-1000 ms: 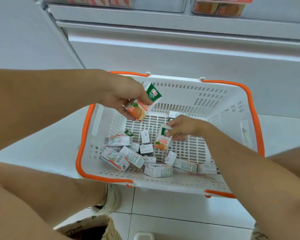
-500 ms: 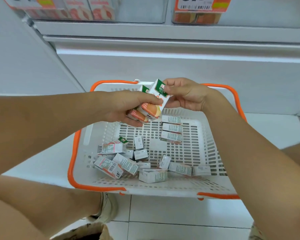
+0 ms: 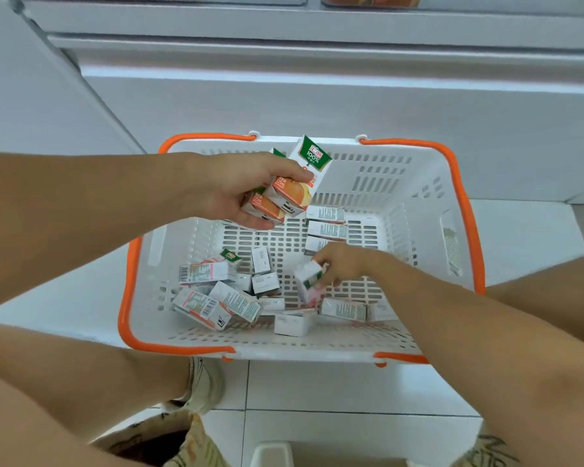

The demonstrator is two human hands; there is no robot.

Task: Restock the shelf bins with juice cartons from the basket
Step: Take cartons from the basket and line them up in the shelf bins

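A white basket with orange rim (image 3: 466, 210) stands on the floor and holds several small juice cartons (image 3: 216, 305) scattered over its bottom. Above the basket's far left part, my left hand (image 3: 236, 187) grips two orange juice cartons (image 3: 294, 187) with green tops. Down inside the basket, my right hand (image 3: 341, 264) pinches one white carton (image 3: 309, 281) that is tilted just off the bottom.
The white shelf base (image 3: 317, 89) rises right behind the basket. Clear shelf bins (image 3: 371, 0) with cartons show at the top edge. My knees and a shoe (image 3: 204, 385) sit close to the basket's near side on the tiled floor.
My right hand left the carton it passed to my left hand, dropped into the basket and took hold of another carton. My left hand now holds two cartons.
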